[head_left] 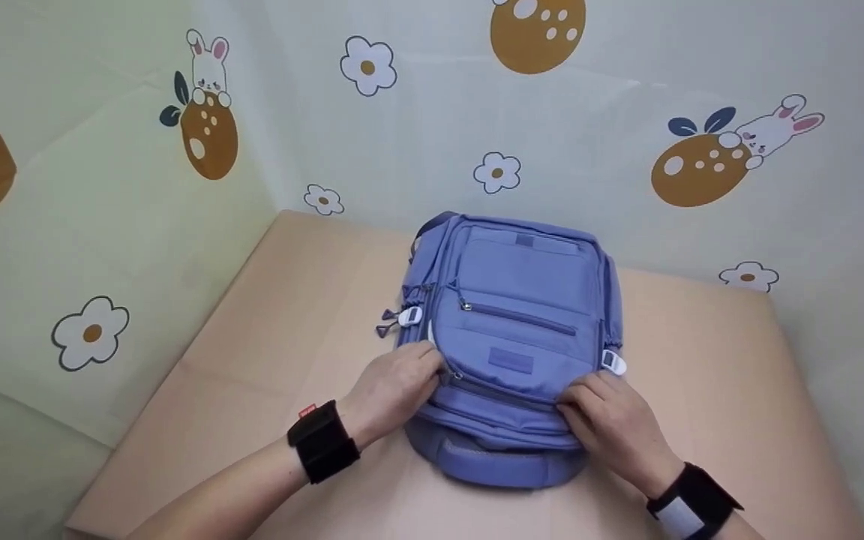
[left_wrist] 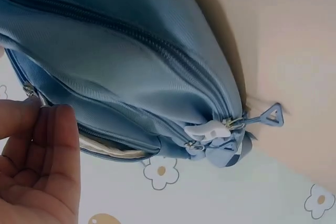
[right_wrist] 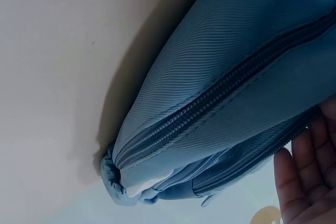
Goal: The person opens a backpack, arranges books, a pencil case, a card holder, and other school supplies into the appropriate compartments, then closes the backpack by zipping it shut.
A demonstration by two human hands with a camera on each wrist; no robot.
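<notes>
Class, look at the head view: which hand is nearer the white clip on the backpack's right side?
Right. The right hand lies just below the white clip; the left hand is across the backpack, at its left edge.

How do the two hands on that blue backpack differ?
The left hand pinches at the end of the lower front pocket's zipper, while the right hand holds the pocket's fabric further along. The left sits at the backpack's side edge, the right nearer its bottom corner. Both wear black wristbands.

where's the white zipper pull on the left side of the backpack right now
In the head view the white zipper pull sits on the blue backpack's left edge, just above the left hand, beside the dark triangular pulls.
</notes>
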